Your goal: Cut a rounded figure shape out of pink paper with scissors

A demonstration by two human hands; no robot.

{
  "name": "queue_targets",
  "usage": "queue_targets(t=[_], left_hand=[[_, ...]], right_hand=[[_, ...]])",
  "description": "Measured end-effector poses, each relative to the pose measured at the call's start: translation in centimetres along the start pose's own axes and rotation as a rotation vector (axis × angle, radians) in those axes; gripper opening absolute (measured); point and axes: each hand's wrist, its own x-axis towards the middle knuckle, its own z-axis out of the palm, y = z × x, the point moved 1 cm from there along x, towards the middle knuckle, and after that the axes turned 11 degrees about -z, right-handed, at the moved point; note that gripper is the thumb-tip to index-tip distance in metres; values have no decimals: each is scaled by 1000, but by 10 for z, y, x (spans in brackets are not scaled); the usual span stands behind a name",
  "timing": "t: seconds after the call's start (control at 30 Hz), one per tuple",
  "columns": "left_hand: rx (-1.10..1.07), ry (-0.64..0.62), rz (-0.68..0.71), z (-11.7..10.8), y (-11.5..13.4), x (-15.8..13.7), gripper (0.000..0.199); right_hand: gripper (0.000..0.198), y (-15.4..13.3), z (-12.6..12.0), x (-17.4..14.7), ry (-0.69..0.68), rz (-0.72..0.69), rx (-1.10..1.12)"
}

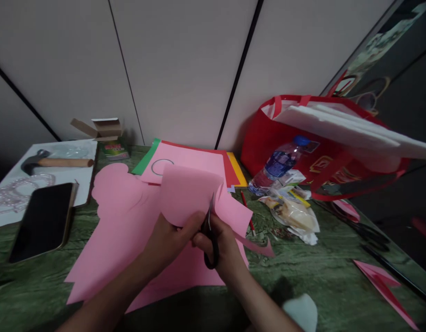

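Observation:
My left hand [174, 237] pinches the lower edge of a pink sheet of paper [190, 191], holding it raised over the table. In my right hand [225, 244] is a pair of scissors with black handles [213, 249], its blades pointing up along the right part of the sheet. A narrow cut strip of pink paper [257, 247] curls out to the right of my right hand. Beneath both hands lies a stack of large pink sheets [129, 244], the upper left one with a wavy outline.
Left are a phone [43, 219], a hammer [63, 162], beads [22, 193] and a small open box [114, 147]. Coloured sheets [237, 168] lie behind. Right are a red pencil [247, 212], a water bottle [278, 163], a red bag [257, 138] and another pair of scissors [372, 235].

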Motion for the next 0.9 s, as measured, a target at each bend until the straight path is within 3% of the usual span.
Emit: queue_targets(t=[0.9], left_hand=[[-103, -89, -99, 2, 0, -1, 26]], right_hand=[[21, -5, -1, 0, -49, -52, -34]])
